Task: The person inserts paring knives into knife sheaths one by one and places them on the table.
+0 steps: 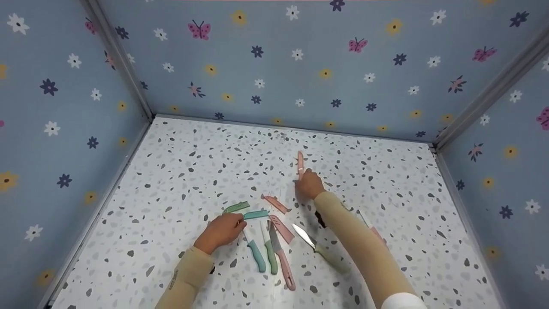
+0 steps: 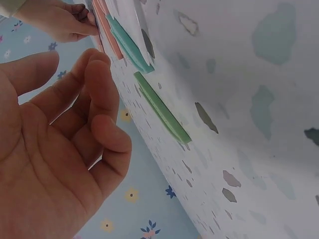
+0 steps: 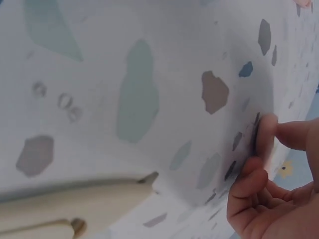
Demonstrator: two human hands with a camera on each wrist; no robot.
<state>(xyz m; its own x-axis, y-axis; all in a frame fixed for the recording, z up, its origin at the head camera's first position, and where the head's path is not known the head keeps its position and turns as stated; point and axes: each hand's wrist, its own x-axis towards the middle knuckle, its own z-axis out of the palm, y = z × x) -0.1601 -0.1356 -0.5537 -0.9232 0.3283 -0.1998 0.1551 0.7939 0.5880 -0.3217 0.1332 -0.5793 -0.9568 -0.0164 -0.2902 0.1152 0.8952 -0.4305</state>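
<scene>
My right hand (image 1: 310,184) grips a salmon-pink knife (image 1: 300,159) toward the back of the table, its blade end in a sheath pointing away from me. In the right wrist view the curled fingers (image 3: 249,184) hide most of it. My left hand (image 1: 221,231) hovers with loosely bent fingers and an empty palm, as the left wrist view shows. Closest to it are a teal sheath (image 1: 256,214) and a green sheath (image 1: 236,207). Just right of these lie a small salmon sheath (image 1: 276,204) and a wider pink sheath (image 1: 282,229).
Bare-bladed knives lie in front: a teal-handled knife (image 1: 256,256), a green-handled knife (image 1: 271,256) and a pink-handled knife (image 1: 285,268). A larger green-handled knife (image 1: 330,257) lies beside my right forearm, which partly covers another pink item (image 1: 377,235). Flowered panels (image 1: 274,64) enclose the speckled table (image 1: 171,171).
</scene>
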